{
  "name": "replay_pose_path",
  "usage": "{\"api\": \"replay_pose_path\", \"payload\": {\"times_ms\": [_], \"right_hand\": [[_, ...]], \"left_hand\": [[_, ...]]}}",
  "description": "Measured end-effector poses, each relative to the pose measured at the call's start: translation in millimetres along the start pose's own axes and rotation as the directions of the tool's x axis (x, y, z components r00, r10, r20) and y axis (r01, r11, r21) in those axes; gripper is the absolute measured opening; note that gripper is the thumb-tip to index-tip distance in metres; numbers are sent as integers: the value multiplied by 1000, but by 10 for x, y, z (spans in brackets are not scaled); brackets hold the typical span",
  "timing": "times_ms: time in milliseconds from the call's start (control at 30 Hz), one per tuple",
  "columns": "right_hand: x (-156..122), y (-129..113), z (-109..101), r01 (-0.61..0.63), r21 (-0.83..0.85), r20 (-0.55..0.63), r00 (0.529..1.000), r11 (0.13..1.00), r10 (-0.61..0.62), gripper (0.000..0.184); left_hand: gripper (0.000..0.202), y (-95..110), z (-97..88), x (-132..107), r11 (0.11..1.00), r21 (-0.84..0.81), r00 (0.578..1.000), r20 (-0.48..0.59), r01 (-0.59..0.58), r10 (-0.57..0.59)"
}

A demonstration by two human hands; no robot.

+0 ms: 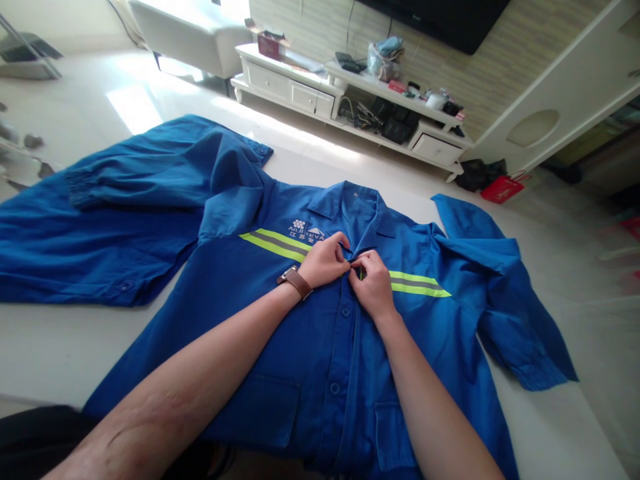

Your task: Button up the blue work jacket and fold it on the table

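Note:
A blue work jacket [295, 320] lies spread front side up, its collar away from me and its sleeves out to both sides. Yellow-green and grey reflective stripes run across its chest. My left hand [326, 259], with a brown strap on the wrist, pinches the front placket just below the collar. Opposite it, my right hand [371, 283] pinches the other front edge, fingertips nearly touching the left ones. Whatever button sits between the fingers is hidden. Lower down the placket, two buttons [335, 387] show.
Under the jacket is a white table [45, 347]. Another blue garment [100, 247] lies at the left, partly beneath the sleeve. Beyond stand a white TV cabinet [280, 93] with several items, a pale chair [190, 40] and a red bag [503, 189] on the floor.

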State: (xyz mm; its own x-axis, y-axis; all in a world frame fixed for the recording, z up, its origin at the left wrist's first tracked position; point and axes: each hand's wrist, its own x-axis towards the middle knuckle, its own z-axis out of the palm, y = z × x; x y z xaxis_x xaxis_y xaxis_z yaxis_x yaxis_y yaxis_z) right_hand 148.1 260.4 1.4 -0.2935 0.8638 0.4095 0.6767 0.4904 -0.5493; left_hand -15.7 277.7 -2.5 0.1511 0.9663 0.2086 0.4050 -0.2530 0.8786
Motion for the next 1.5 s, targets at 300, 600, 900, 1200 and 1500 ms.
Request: {"api": "replay_pose_path", "payload": {"times_ms": [300, 600, 900, 1200, 1500], "right_hand": [[4, -16, 8, 18, 17, -6, 1000, 1000, -18, 12], [-23, 10, 18, 2, -37, -93, 996, 999, -6, 16], [-16, -3, 6, 26, -103, -21, 999, 994, -28, 21], [-11, 29, -5, 55, -168, 73, 996, 984, -43, 27], [-28, -12, -5, -28, -97, -18, 999, 995, 27, 18]], "left_hand": [[25, 59, -8, 0, 986, 146, 995, -82, 75, -64], [12, 79, -42, 7, 950, 302, 997, -4, 75, -77], [13, 50, -38, 16, 946, 317, 997, 1, 69, -73], [10, 72, -15, -17, 935, 354, 999, -7, 40, -40], [16, 47, -14, -13, 944, 328, 1000, 8, 26, -30]]}}
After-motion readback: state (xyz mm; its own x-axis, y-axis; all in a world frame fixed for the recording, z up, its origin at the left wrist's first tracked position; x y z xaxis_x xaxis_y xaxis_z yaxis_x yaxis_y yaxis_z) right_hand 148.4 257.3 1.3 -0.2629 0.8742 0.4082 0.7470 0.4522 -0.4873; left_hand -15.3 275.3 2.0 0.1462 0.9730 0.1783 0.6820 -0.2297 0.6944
